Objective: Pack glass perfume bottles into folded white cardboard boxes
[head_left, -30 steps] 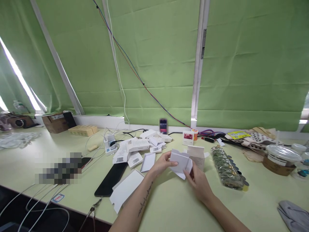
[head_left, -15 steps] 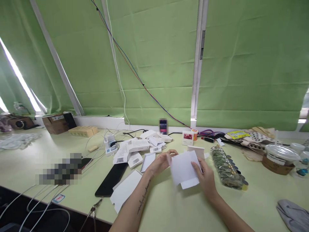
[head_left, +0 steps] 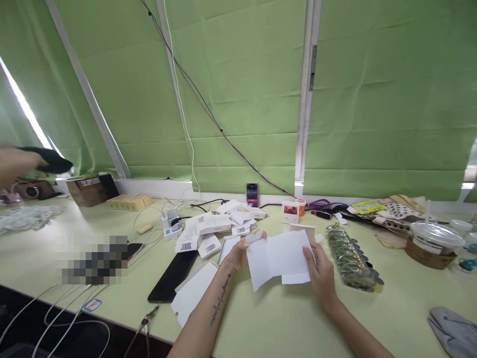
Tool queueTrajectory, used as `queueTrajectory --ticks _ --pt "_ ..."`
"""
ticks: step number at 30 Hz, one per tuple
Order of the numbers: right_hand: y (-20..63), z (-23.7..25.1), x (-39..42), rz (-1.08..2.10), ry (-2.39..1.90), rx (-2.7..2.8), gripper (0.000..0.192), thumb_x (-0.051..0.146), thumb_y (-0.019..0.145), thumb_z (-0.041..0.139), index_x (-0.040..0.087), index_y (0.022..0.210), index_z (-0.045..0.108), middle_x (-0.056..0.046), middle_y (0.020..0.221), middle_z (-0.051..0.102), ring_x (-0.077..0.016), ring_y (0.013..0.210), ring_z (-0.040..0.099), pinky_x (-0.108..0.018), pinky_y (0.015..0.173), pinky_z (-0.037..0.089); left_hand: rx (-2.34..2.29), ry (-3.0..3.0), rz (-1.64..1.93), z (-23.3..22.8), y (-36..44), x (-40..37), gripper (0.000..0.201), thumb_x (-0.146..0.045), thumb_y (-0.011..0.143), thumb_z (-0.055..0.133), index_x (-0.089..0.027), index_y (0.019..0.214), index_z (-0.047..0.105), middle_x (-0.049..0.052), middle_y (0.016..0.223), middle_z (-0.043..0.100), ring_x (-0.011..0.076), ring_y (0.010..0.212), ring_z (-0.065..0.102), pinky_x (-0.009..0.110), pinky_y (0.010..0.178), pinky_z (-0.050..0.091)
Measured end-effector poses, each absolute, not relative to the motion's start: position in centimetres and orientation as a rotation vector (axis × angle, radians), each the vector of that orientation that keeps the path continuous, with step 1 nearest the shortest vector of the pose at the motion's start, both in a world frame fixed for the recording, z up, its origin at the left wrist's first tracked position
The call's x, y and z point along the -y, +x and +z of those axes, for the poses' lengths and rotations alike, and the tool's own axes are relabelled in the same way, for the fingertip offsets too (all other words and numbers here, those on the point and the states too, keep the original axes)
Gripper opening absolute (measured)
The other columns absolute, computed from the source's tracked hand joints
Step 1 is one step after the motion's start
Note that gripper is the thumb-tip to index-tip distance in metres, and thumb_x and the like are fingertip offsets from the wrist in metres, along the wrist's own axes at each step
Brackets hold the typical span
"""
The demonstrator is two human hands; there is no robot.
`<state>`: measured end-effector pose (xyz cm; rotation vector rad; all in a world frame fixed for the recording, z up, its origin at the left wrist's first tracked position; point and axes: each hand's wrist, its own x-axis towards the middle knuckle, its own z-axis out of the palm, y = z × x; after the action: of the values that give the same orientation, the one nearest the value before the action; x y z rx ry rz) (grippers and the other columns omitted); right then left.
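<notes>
Between my hands is a white unfolded paper box [head_left: 285,256], spread out flat with its plain side up, a crease across it and a flap along its lower edge. At its left edge, my left hand [head_left: 239,254] pinches the card between thumb and fingers. My right hand [head_left: 320,271] grips the opposite edge, thumb on top and the other fingers mostly hidden behind. Below, a white opened-out card [head_left: 196,291] lies by my left forearm, partly covered by it. A heap of small white boxes [head_left: 214,223], some with barcodes, sits beyond my left hand.
A black phone [head_left: 173,278] lies left of my forearm. Right of my hands is a clear bag of round items [head_left: 348,258]. Farther right stand a lidded plastic bowl [head_left: 434,238] and a grey cloth [head_left: 452,325]. Another person's hand [head_left: 18,166] holds something dark at far left.
My left hand has moved down and left to the card's left edge, and the box card is opened out wider. Another person's hand has come in at the left.
</notes>
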<state>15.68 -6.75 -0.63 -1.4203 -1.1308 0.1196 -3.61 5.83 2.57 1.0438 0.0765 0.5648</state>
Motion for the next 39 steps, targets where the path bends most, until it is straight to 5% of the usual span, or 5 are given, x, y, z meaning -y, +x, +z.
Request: queueTrajectory --ticks 8,12,20,29,39 --pt "16.0 -1.0 5.9 0.614 -1.319 1.215 0.072 0.047 0.074 0.064 0.018 0.131 0.032 -0.008 0.097 0.064 -0.0199 0.059 0.061 -0.03 0.044 0.047 -0.197 0.801 0.606 3.4 -4.0 -6.5 0.063 -0.048 0.076 0.045 -0.006 0.121 0.056 0.012 0.093 0.072 0.0305 0.086 0.066 0.036 0.076 0.046" --pt "16.4 -1.8 5.3 0.585 -1.252 1.358 0.089 0.036 0.067 0.073 0.019 0.14 0.025 -0.012 0.123 0.056 -0.0261 0.101 0.06 -0.037 0.078 0.054 -0.236 0.79 0.635 3.3 -4.2 -6.7 0.061 -0.049 0.075 0.046 -0.006 0.118 0.059 0.01 0.088 0.073 0.0297 0.081 0.067 0.034 0.073 0.046" --pt "16.6 -2.4 5.2 0.416 -1.355 1.411 0.077 0.03 0.076 0.062 0.021 0.143 0.024 -0.011 0.132 0.052 -0.027 0.117 0.053 -0.042 0.096 0.045 -0.245 0.77 0.669 3.3 -3.8 -6.6 0.063 -0.046 0.073 0.049 -0.006 0.121 0.057 0.012 0.092 0.073 0.0298 0.081 0.067 0.036 0.074 0.047" --pt "15.3 -3.2 5.2 0.512 -1.395 1.317 0.075 0.038 0.082 0.054 0.017 0.144 0.018 -0.014 0.112 0.062 -0.022 0.068 0.065 -0.034 0.051 0.054 -0.103 0.884 0.594 2.6 -3.8 -5.9 0.085 -0.067 0.069 0.054 -0.006 0.128 0.051 0.018 0.107 0.068 0.0348 0.103 0.061 0.043 0.091 0.041" --pt "15.5 -2.6 5.4 0.636 -1.212 1.419 0.045 0.046 0.088 0.046 0.015 0.118 0.057 -0.009 0.1 0.069 -0.0254 0.087 0.064 -0.036 0.073 0.052 -0.512 1.407 0.565 2.5 -4.2 -8.8 0.061 -0.07 0.072 0.054 -0.012 0.079 0.072 0.009 0.067 0.07 0.0176 0.061 0.063 0.025 0.059 0.042"
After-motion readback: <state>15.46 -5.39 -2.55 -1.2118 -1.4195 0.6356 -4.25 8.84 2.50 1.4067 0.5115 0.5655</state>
